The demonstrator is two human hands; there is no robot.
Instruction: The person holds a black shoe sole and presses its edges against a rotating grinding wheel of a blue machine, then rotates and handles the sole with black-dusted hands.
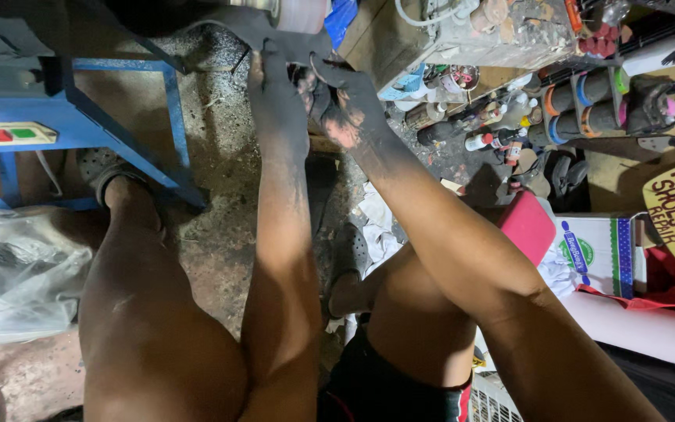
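Holding a dark shoe piece (253,30) against the grinding wheel (300,12) at top centre, both blackened hands, left (276,86) and right (343,98), pinch it, work seemingly midway.

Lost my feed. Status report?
Left hand and right hand, both dust-blackened, grip a dark grey shoe sole. Blue metal machine frame alongside.

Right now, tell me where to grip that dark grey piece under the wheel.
Grip the dark grey piece along its lower edge, from below, probably: the wheel covers its top. The left hand and right hand hold it there.
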